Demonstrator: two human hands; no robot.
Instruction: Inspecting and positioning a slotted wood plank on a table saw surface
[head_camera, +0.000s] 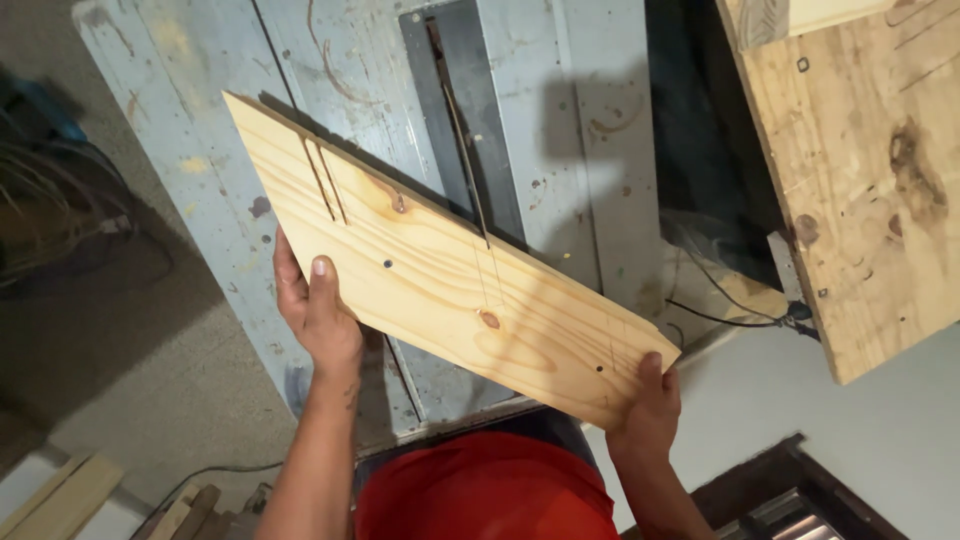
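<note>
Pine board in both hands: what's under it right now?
Under the pine board lies the grey saw table, its dark insert plate and blade slot running beneath the board's far edge. The left hand and right hand grip its near edge. The slot's lower stretch is covered.

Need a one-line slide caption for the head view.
Left hand and right hand hold a pine board over a table saw.

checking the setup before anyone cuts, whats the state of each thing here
pine board: lifted and tilted over the saw table, two short slots cut near its far end
left hand: gripping the board's near edge
right hand: gripping the board's corner
saw blade: exposed in its slot, board beside it
</note>
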